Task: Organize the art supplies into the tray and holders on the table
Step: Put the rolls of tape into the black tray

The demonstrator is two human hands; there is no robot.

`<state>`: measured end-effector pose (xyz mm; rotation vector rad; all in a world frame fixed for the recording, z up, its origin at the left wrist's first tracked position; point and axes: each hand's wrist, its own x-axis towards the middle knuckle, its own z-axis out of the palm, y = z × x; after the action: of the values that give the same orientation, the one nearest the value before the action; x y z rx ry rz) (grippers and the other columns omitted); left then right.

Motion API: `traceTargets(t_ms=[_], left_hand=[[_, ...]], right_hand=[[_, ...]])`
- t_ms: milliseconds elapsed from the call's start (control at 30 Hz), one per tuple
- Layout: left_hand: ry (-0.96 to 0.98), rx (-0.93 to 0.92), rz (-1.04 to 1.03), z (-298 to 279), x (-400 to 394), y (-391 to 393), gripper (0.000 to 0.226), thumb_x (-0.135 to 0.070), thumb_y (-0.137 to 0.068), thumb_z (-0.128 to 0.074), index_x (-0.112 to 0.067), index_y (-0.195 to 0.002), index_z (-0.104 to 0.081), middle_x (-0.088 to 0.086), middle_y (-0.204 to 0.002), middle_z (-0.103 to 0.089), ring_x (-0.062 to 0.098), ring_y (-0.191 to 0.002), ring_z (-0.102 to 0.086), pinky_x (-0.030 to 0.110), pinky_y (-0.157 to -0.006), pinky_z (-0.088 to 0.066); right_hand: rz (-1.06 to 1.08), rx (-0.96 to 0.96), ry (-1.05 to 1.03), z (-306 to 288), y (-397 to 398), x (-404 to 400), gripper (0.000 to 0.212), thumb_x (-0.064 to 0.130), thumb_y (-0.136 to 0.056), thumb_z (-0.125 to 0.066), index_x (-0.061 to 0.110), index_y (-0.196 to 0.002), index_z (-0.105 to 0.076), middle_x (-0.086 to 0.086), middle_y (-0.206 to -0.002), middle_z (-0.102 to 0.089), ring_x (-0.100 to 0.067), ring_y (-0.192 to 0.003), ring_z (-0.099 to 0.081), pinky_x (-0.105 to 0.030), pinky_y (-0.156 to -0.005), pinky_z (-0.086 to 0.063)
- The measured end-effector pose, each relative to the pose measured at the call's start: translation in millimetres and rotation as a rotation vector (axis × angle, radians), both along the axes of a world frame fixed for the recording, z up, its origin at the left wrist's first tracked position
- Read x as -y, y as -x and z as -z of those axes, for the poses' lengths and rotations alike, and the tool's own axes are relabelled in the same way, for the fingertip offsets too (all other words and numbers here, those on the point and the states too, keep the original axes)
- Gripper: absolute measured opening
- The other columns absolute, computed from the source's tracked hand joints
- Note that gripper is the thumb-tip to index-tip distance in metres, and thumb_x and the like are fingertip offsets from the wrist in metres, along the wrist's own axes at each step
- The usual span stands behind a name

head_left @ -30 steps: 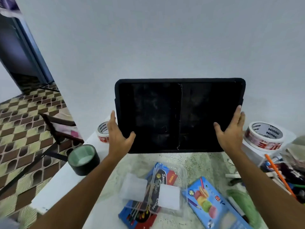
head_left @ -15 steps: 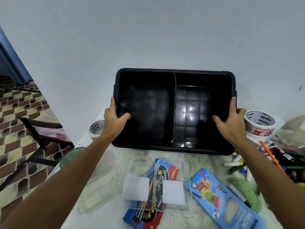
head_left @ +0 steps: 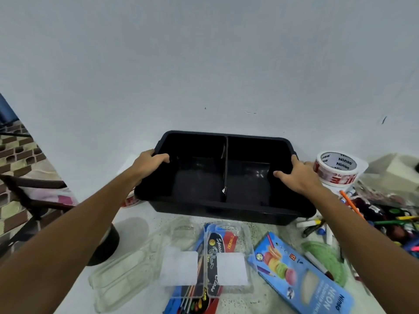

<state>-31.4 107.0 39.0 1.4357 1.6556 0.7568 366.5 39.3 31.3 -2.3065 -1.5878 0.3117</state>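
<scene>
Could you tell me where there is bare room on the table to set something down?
Both compartments of the black plastic tray are empty. The right side is crowded with loose pens and markers.

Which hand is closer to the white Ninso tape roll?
The right hand, gripping the black tray's right rim just beside the white Ninso tape roll. The left hand grips the opposite rim, the whole tray away.
</scene>
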Motion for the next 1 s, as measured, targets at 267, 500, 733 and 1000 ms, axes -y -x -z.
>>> traceTargets(t_ms=[267,500,733,1000], left_hand=[[-0.076,-0.536,0.13,5,5,-3,0.092,-0.072,-0.062,-0.054,-0.029,-0.143,-0.041,0.013,-0.142,-0.044,0.035,-0.131,-0.038,0.051,-0.109,-0.034],[-0.479,-0.779,0.649,26,58,-17,0.102,-0.094,-0.069,-0.009,-0.035,-0.15,-0.029,0.0,-0.16,-0.019,0.017,-0.15,0.004,0.05,-0.118,0.011],[-0.482,-0.925,0.611,34,59,-19,0.11,-0.095,-0.066,0.001,-0.031,-0.148,-0.035,-0.003,-0.153,-0.037,0.017,-0.149,-0.011,0.051,-0.12,0.006],[-0.462,-0.901,0.584,37,55,-20,0.108,-0.096,-0.065,-0.005,-0.032,-0.144,-0.042,-0.007,-0.144,-0.048,0.016,-0.144,-0.024,0.05,-0.121,-0.005]], right_hand=[[-0.09,0.267,0.03,-6,8,13,0.076,0.067,-0.088,-0.044,0.016,-0.144,-0.036,-0.021,-0.145,-0.033,-0.043,-0.132,-0.035,-0.05,-0.102,-0.039],[-0.558,0.311,0.105,3,34,69,0.107,0.092,-0.064,0.007,0.036,-0.152,-0.021,-0.001,-0.161,-0.014,-0.02,-0.149,-0.006,-0.04,-0.121,-0.01],[-0.565,0.347,0.081,7,36,65,0.107,0.092,-0.064,0.001,0.035,-0.15,-0.027,0.002,-0.16,-0.019,-0.017,-0.148,-0.011,-0.035,-0.118,-0.014],[-0.55,0.311,0.073,6,35,59,0.117,0.098,-0.057,0.0,0.032,-0.146,-0.038,0.005,-0.155,-0.03,-0.015,-0.14,-0.031,-0.036,-0.109,-0.032]])
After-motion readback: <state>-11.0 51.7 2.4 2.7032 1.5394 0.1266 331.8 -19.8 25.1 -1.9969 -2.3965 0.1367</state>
